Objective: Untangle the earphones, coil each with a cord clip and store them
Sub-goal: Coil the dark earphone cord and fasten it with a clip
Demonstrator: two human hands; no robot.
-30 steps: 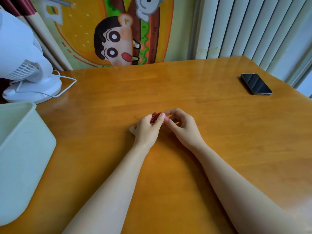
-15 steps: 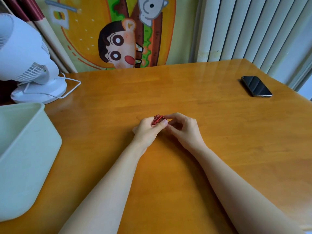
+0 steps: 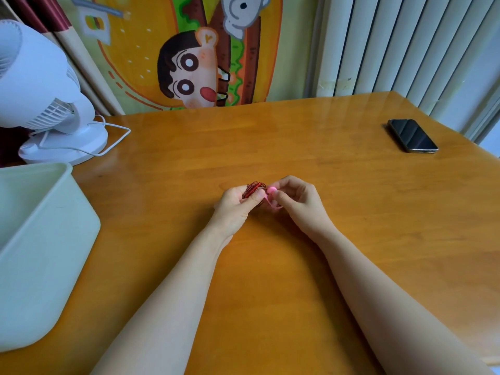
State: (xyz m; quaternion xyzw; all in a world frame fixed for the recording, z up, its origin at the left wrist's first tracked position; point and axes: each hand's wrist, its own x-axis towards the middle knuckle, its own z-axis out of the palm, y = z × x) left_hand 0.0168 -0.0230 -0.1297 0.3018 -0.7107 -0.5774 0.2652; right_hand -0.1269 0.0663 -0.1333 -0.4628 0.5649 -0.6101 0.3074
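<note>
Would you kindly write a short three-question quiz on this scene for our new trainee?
1. True or false: the left hand grips the coiled red earphone cord.
2. What does the right hand pinch? A) pink cord clip B) pen C) coin
3. Fill in: the smartphone lies on the wooden table toward the person's ____.
Key: 1 true; 2 A; 3 right.

red coiled earphone cord (image 3: pixel 253 188) bunched tight, pink cord clip (image 3: pixel 271 191) touching it.
</note>
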